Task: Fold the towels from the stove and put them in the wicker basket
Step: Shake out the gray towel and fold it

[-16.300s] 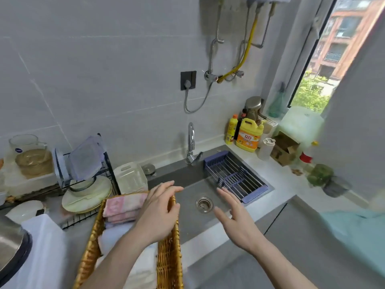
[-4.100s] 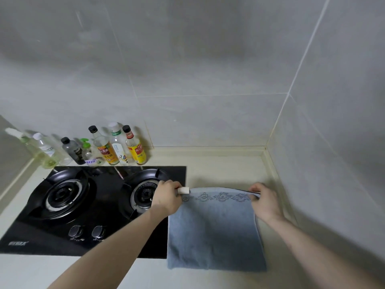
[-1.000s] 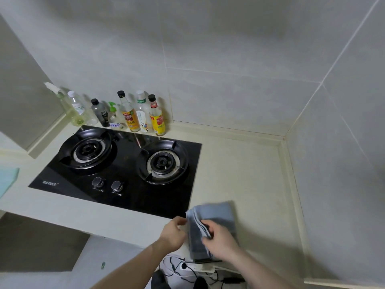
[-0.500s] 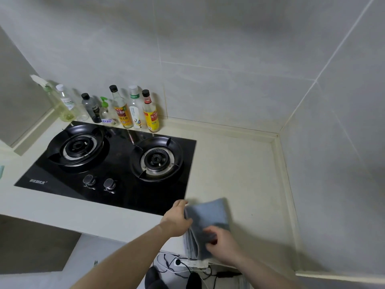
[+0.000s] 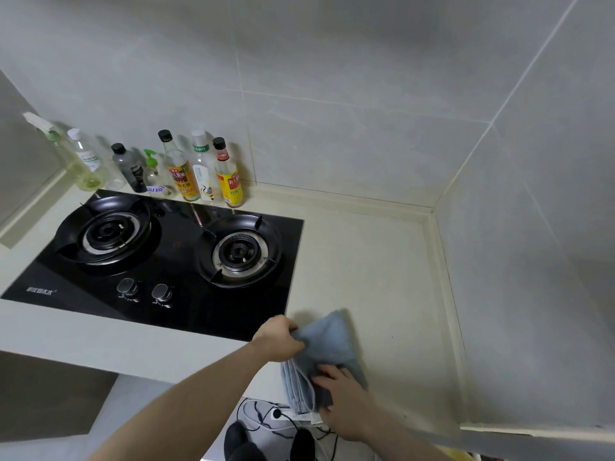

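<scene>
Both hands, left hand [image 5: 278,339] and right hand [image 5: 342,400], are gripping the folded towel [image 5: 327,341] at the worktop [image 5: 382,277] edge, basket trip remaining.

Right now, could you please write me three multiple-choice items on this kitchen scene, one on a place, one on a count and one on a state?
1. Where is the blue towel?
A. On the counter right of the stove, at the front edge
B. Draped over the left burner
C. Among the bottles at the wall

2. How many knobs does the stove have?
A. One
B. Two
C. Four

3. What state is the towel in?
A. Spread flat in one layer
B. Folded into a narrow stack, held by both hands
C. Rolled up and lying untouched

Answers:
1. A: it lies just past the stove's right front corner.
2. B: the left knob and the right knob sit side by side at the front.
3. B: layered edges show at its near end, with the left hand on its left edge and the right hand on its near end.
</scene>
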The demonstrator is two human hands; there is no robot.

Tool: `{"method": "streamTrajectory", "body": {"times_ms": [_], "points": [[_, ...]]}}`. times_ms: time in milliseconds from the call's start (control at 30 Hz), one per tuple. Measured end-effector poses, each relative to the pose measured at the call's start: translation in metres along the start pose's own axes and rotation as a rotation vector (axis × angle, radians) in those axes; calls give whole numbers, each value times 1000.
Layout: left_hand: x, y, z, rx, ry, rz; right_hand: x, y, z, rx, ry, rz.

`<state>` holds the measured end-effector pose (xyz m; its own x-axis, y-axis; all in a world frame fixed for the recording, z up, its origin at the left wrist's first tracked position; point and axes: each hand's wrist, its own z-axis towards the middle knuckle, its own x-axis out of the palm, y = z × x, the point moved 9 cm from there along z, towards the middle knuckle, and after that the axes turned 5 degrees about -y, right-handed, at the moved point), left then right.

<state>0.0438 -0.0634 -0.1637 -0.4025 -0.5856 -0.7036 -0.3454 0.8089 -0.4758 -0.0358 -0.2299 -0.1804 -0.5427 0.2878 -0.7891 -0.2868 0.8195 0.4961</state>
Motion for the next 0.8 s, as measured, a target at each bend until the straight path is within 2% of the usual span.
{"method": "streamTrajectory", "body": {"times_ms": [67,200,267,367,500,633,767,800], "points": [[-11,-9,-6,41,-107,-5,-6,-2,3,25,-28,109],[-26,-23,-22,106,-258,124,-31,-25,4,183,-211,330],[-24,-28,-29,138,-287,108,-27,-34,3,245,-164,338],[-16,-30,-37,192,-299,9,-15,-34,4,260,-75,381],[-4,-30,-50,279,-272,-32,-15,-39,9,336,-129,539],[10,-30,-60,374,-242,-25,-8,-53,6,436,-97,713],[19,-35,-67,483,-215,16,-12,-45,5,385,-4,735],[20,-35,-68,487,-211,28,-17,-45,6,385,-28,742]]}}
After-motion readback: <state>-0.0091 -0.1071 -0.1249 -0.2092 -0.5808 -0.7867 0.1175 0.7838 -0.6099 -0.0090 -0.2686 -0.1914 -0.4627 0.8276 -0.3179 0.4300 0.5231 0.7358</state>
